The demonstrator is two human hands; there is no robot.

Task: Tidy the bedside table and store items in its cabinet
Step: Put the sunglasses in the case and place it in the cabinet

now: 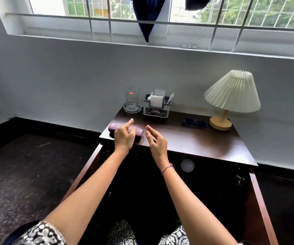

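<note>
A purple glasses case lies at the front left of the dark wooden bedside table. My left hand hovers over the case, index finger stretched out, other fingers curled; whether it touches the case is unclear. My right hand hangs just right of the case, fingers apart and empty. Dark blue sunglasses lie near the lamp. The cabinet below stands open, its doors swung out to both sides and its inside dark.
A glass stands in a glass ashtray at the back left. Beside it is a grey tissue holder. A pleated lamp stands at the back right. A pale round object shows inside the cabinet.
</note>
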